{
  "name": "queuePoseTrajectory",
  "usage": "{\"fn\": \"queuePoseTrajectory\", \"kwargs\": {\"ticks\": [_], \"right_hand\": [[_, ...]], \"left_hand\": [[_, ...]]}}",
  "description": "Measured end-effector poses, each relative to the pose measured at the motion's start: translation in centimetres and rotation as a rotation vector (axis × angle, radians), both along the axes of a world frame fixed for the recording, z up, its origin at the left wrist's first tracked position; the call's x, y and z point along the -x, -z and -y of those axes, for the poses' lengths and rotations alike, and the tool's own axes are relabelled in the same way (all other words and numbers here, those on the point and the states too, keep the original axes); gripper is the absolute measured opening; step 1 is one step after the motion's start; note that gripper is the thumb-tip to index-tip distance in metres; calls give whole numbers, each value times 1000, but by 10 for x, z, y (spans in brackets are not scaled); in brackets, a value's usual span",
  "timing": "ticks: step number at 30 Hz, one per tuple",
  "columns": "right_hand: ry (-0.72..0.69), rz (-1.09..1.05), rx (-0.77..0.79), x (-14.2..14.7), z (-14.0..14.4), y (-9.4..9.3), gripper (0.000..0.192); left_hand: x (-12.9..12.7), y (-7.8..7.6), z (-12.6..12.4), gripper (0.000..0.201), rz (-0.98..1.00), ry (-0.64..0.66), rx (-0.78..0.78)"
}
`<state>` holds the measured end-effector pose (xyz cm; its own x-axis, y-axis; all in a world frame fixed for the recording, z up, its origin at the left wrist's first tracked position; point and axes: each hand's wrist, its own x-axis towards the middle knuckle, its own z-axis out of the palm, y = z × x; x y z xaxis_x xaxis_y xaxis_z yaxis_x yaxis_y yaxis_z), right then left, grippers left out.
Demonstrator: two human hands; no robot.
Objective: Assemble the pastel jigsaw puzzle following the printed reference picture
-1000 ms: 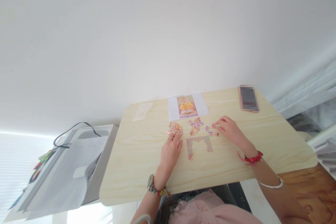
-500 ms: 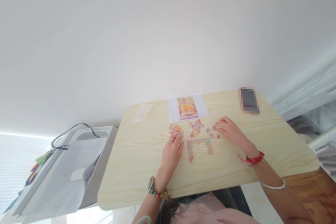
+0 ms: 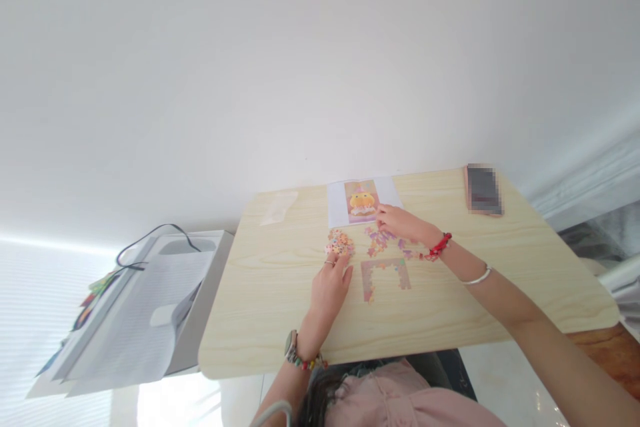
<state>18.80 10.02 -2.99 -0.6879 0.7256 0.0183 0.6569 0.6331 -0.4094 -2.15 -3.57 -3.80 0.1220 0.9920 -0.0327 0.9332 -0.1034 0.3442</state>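
My left hand (image 3: 330, 285) lies on the table with fingers stretched and thumb apart, its fingertips at the near edge of a heap of loose jigsaw pieces (image 3: 339, 241). My right hand (image 3: 403, 223) reaches inward, fingertips drawn together at the right edge of a printed picture (image 3: 362, 208) of a yellow figure. Whatever those fingers hold is too small to make out. Under and beside that hand are purple and pink jigsaw pieces (image 3: 376, 240), partly covered. Closer to me lies a partly joined puzzle border (image 3: 367, 273), with a top edge and two sides.
The wooden table (image 3: 280, 320) meets a white wall at the back. A phone (image 3: 484, 190) lies at the far right. Clear plastic wrap (image 3: 279, 207) sits at the back left. Left of the table stands a white unit (image 3: 150, 307) with a black cable.
My right hand has moved left and away from me, from a piece at the right to the printed picture. My left hand stays by the heap. The whole view has shifted slightly.
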Motion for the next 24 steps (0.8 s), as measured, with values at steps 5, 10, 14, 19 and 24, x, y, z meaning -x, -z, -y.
{"fn": "queuePoseTrajectory", "kwargs": {"ticks": [5, 10, 14, 19, 24], "right_hand": [[144, -136, 41, -18, 19, -19, 12], [353, -338, 143, -38, 85, -21, 17], [569, -425, 147, -35, 145, -2, 18], [786, -439, 70, -25, 180, 27, 18], [793, -382, -47, -25, 186, 42, 17]], "left_hand": [[-3, -3, 3, 27, 11, 1, -4], [-16, -5, 13, 26, 21, 55, 23], [-28, -3, 26, 25, 27, 131, 67], [-43, -4, 38, 25, 7, 245, 90], [-53, -6, 45, 27, -24, 314, 151]]}}
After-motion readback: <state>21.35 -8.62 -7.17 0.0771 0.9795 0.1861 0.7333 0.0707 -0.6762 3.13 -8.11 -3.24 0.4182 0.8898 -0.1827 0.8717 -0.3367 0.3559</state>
